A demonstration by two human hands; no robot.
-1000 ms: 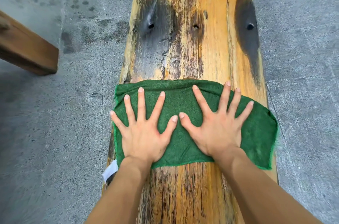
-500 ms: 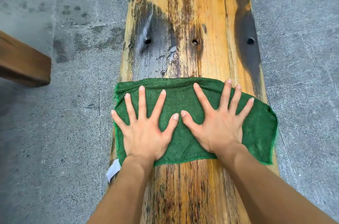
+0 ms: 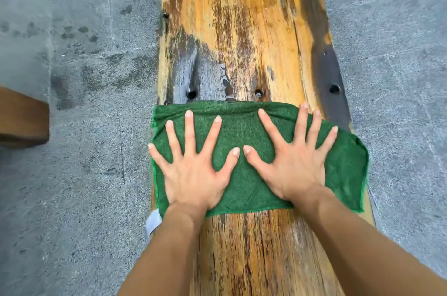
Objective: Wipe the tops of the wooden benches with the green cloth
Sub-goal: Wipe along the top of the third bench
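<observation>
A weathered yellow-brown wooden bench (image 3: 242,29) runs away from me down the middle of the view. The green cloth (image 3: 243,126) lies spread flat across its full width, its right end hanging over the edge. My left hand (image 3: 193,169) and my right hand (image 3: 292,167) press flat on the cloth side by side, fingers spread wide and thumbs almost touching. Neither hand grips the fabric. The cloth's front edge sits just below a row of dark bolt holes (image 3: 192,94).
Grey concrete floor (image 3: 72,174) lies on both sides of the bench. The end of another wooden bench (image 3: 21,121) shows at the left edge. A white label (image 3: 152,222) hangs from the cloth's near left corner. Wet dark patches mark the wood ahead.
Both hands have slid the cloth forward along the bench. Its front edge now reaches the bolt holes, which were well ahead of it a second ago.
</observation>
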